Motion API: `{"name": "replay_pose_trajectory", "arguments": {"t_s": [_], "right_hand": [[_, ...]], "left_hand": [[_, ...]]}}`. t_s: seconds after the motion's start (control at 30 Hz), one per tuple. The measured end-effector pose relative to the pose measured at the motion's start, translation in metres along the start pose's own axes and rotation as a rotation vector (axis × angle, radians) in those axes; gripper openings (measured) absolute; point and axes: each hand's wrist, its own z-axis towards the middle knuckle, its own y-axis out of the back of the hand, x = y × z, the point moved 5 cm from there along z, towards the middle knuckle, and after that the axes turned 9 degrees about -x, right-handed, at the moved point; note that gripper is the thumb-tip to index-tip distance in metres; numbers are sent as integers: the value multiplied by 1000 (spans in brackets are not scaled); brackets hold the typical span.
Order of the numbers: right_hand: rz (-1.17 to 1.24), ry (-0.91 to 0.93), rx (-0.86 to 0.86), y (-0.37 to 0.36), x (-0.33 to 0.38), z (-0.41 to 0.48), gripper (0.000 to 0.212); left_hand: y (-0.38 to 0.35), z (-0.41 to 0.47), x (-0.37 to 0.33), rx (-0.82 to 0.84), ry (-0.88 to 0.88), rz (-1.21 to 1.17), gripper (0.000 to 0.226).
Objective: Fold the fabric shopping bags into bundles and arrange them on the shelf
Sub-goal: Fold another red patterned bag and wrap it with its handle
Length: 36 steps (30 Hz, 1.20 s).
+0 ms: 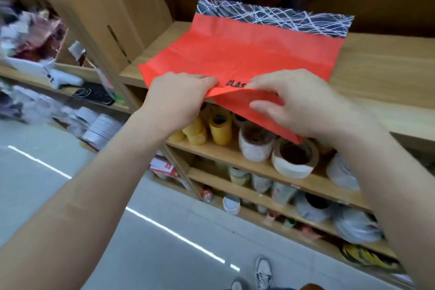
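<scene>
A red fabric shopping bag (247, 52) with a black band crossed by white lines along its far edge lies flat on the top wooden shelf (381, 70). Its near end hangs over the shelf's front edge. My left hand (179, 96) pinches the bag's near edge at the left, fingers curled on the fabric. My right hand (299, 101) pinches the same edge at the right, beside black lettering, and lifts a fold of red fabric that droops below it. The bag's handles are partly hidden behind the far edge.
Below the top shelf, lower shelves hold yellow tape rolls (219, 129), white and brown tape rolls (294, 158) and bagged goods. A tall cardboard box (106, 14) stands at the left. Another shelf unit (47, 73) with mixed goods is far left. My shoes (263, 273) stand on grey floor.
</scene>
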Motion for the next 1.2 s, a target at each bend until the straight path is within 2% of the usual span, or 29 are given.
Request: {"name": "replay_pose_trajectory", "arguments": {"t_s": [0.07, 0.13, 0.2, 0.3, 0.37, 0.43, 0.5, 0.57, 0.67, 0.7, 0.77, 0.83, 0.9, 0.93, 1.0, 1.07, 1.13, 1.2], "right_hand": [[-163, -52, -143, 4, -12, 8, 20], [-242, -48, -230, 5, -21, 14, 17], [-276, -56, -323, 10, -24, 20, 16], [-272, -192, -366, 11, -38, 29, 17], [-123, -322, -351, 8, -46, 32, 31], [-30, -426, -279, 2, -45, 33, 53], [-110, -479, -191, -9, -45, 33, 60], [-222, -518, -156, -13, -42, 38, 52], [-424, -353, -144, -18, -21, 48, 32], [-475, -282, -136, -22, -15, 50, 32], [-451, -296, 52, -36, -6, 48, 64], [-369, -385, 209, -45, -3, 42, 88], [-344, -414, 253, -43, 0, 39, 88], [-311, -420, 248, -38, 1, 38, 84], [-142, -486, 218, -25, 3, 34, 67], [82, -557, 144, -13, 2, 29, 47], [267, -607, -34, -4, -2, 25, 32], [414, -700, -258, 0, -13, 22, 22]], "left_hand": [[6, 3, 12, 36, 84, 59, 31], [12, 7, 33, 60, 164, 40, 17], [15, 9, 60, 125, 295, -172, 10], [6, 9, 89, 151, 497, -646, 22], [-12, 10, 106, 68, 570, -789, 23], [-29, 14, 119, -37, 566, -745, 29], [-41, 20, 125, -124, 495, -681, 39], [-46, 26, 126, -165, 362, -639, 48], [-51, 35, 126, -164, 68, -476, 44], [-55, 40, 126, -118, -54, -451, 42], [-66, 43, 125, 92, -210, -506, 47], [-76, 40, 129, 293, -247, -596, 74], [-78, 36, 136, 294, -303, -593, 96], [-78, 35, 140, 266, -324, -605, 95], [-72, 34, 149, 233, -303, -710, 77], [-68, 34, 161, 223, -203, -848, 50], [-68, 34, 170, 184, -40, -996, 34], [-66, 37, 174, 55, 146, -1089, 12]]}}
